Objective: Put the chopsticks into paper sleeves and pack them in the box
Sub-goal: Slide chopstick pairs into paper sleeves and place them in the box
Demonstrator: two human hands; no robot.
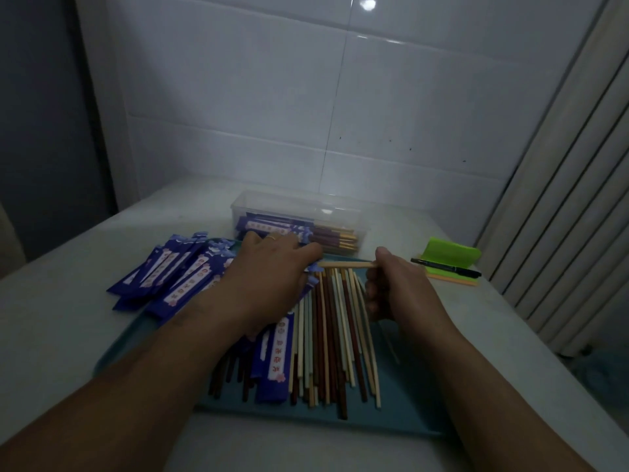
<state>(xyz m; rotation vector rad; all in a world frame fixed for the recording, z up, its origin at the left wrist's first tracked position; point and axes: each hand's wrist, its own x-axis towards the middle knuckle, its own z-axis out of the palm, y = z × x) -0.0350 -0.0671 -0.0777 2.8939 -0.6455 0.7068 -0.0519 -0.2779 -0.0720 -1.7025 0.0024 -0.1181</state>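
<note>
Two pale chopsticks [347, 265], as far as the dim light lets me count, lie level and crosswise above the tray, pinched at their right end by the right hand [398, 284]. Their free tips point at the mouth of a blue paper sleeve [311, 268], which the left hand [269, 267] grips with curled fingers. The hand covers most of that sleeve. Sticks and sleeve look lined up end to end so the pair can slide straight in; I judge the insertion is just starting.

Under both hands the loose chopsticks [335, 335], pale and dark brown, lie roughly parallel on the teal tray [391, 410], easy to pick off in pairs. One more sleeve [277, 356] rests among them. The spare sleeves [177, 277] are heaped on the tray's left side, close to the left hand.

The clear box [296, 206] stands just behind the tray, lid off, with sleeved chopsticks [335, 238] already lying inside. To the right on the bench [68, 335] are a green pad [449, 253] and a black pen [446, 267].
</note>
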